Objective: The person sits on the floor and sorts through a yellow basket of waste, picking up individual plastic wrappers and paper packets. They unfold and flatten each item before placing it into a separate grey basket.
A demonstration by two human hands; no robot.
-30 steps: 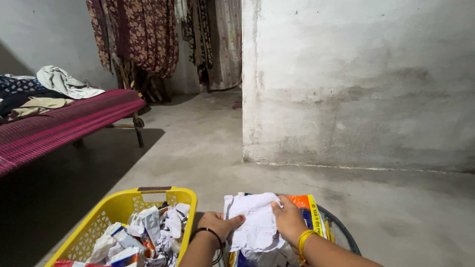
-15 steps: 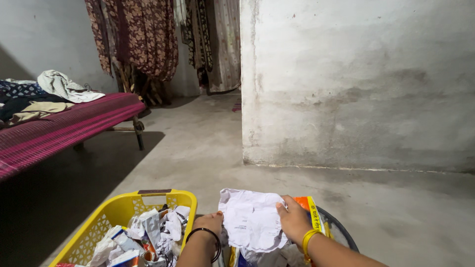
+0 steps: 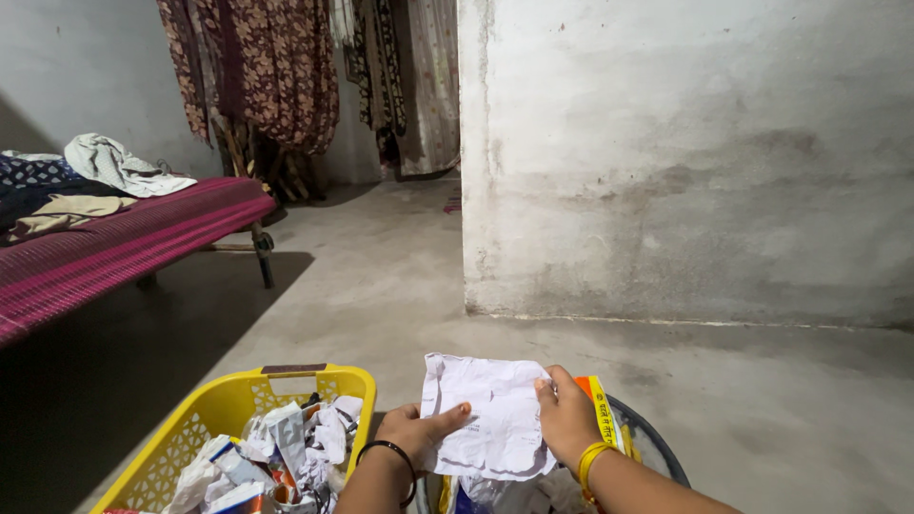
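**Crumpled paper held over a round basket**

Bare concrete floor runs back to a stained, whitewashed wall that juts out on the right; beyond its corner, patterned cloths hang in a doorway. On the left stands a cot with a magenta striped cover; loose clothes lie heaped at its far end.

At the bottom edge both hands are closed on one sheet of creased white paper — the left hand pinches its lower left edge with thumb on top, a dark bangle at the wrist; the right hand grips the right edge, fingers curled over the front, a yellow bangle at the wrist. The sheet is spread between them, roughly upright and tilted toward the camera; faint print shows on it, too small to tell.

Paper and hands sit directly above a dark round basket, whose rim shows on the right; an orange and yellow packet stands in it just behind the right hand, touching the sheet's edge; more pale scraps lie below. Just beside it, to the left, a yellow plastic basket with lattice sides holds a pile of crumpled paper and small cartons.
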